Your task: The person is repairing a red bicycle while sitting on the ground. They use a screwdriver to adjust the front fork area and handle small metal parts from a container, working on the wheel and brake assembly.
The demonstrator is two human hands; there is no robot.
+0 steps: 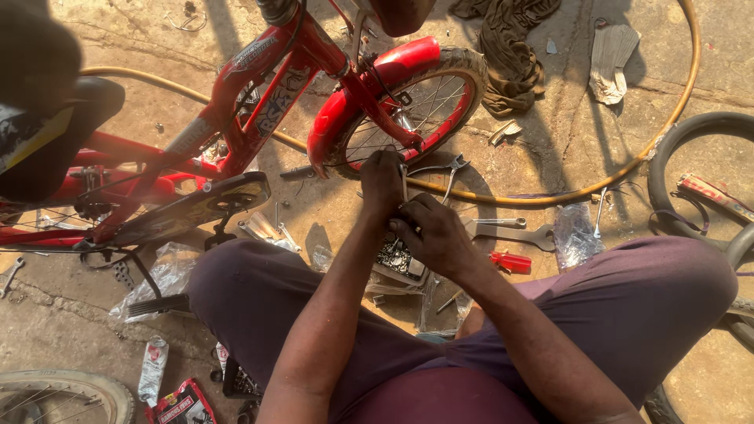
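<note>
Left hand (382,182) and right hand (434,234) | both pinch a thin metal tool (404,185) beside the red bicycle's front wheel (424,102) | light, stiff, likely slick; grip mid-shaft | pliers (453,168) near on the floor.

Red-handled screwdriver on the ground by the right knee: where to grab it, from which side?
Take the screwdriver by its red handle, the thick, exposed part. It lies flat on the ground, so come from above, fingers across the handle. The right hand is nearest.
</note>
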